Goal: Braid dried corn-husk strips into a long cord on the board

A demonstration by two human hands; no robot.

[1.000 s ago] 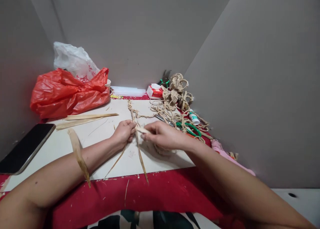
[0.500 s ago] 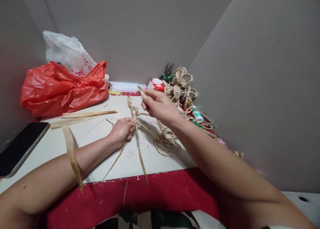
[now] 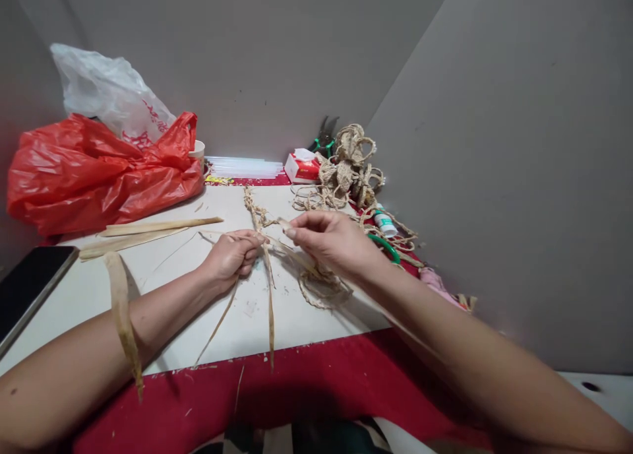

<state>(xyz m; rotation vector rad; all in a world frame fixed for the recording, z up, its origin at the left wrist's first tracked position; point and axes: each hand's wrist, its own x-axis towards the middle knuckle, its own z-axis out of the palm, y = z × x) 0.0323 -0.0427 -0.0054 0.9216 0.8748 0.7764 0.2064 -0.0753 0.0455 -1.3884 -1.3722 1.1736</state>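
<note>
My left hand [image 3: 235, 257] is closed, pinching the lower part of a braided straw cord [image 3: 253, 206] that runs away from me on the white board. Loose straw strands [image 3: 270, 309] hang from that grip toward the board's front edge. To its right, my right hand [image 3: 331, 239] pinches the tip of a pale straw strip [image 3: 285, 224] between thumb and fingertips. Under and behind this hand lies a loose coil of straw rope [image 3: 321, 294], partly hidden by it. A broad dry strip [image 3: 121, 309] lies across my left forearm.
On the left are a red plastic bag [image 3: 103, 177], a phone [image 3: 34, 289] and flat straw strips [image 3: 143, 236]. Clear sticks [image 3: 244, 167], a red tissue pack [image 3: 302, 166], dark pliers [image 3: 325, 137] and bundled rope loops [image 3: 352, 163] stand at the back. Green-handled scissors [image 3: 384, 246] lie right.
My right hand has come down and slightly right, closer to the board, still pinching the strip. The left hand keeps its hold on the cord. The whole view has shifted a little.
</note>
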